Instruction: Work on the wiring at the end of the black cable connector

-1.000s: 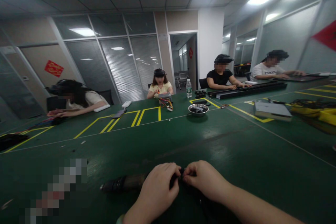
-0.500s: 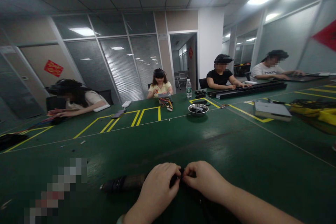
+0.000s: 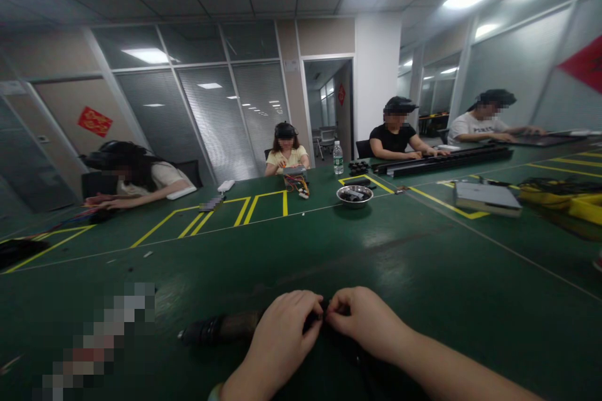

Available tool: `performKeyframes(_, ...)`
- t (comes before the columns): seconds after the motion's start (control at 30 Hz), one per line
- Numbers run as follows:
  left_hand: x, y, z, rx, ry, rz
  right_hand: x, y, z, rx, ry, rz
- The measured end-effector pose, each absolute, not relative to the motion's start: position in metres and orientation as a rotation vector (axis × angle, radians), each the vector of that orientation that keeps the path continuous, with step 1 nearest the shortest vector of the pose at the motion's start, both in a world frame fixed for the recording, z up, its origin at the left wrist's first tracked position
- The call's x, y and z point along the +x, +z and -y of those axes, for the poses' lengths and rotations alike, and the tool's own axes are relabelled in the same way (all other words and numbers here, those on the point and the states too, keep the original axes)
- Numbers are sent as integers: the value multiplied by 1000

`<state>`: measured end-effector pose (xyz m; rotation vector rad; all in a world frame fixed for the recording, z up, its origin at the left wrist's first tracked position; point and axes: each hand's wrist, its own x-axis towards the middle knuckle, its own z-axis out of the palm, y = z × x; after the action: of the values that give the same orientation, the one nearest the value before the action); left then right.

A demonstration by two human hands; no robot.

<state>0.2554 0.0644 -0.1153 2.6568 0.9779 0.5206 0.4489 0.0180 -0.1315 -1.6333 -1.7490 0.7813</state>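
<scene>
Both my hands are close together at the near middle of the green table. My left hand is closed, with thumb and index finger bent toward each other. My right hand faces it, fingertips pinched. Between the two sets of fingertips is something small and dark, too hidden to name. A dark tool, drill-like in shape, lies on its side left of my left hand. It has a ribbed black collar and a metal tip pointing left; its rear is behind the left hand. Dark shapes under my right wrist are hard to make out.
Farther off stand a metal bowl of dark parts and a water bottle. Coloured wires lie near a person seated opposite. A grey box and yellow bags are at right. Other people sit along the far side.
My two hands hold nearly the same pose and place, and the drill-like tool has stayed put. The view has shifted very slightly.
</scene>
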Motion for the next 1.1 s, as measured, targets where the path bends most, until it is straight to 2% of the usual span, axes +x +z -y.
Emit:
performKeyframes(0.67,255,-111,-63,2644,519,-966,445,-118,-12,-1661,719,1834)
performKeyframes(1.1,258,-107,-58,2679,514,-1069,447,-114,-16,-1692,837,1861)
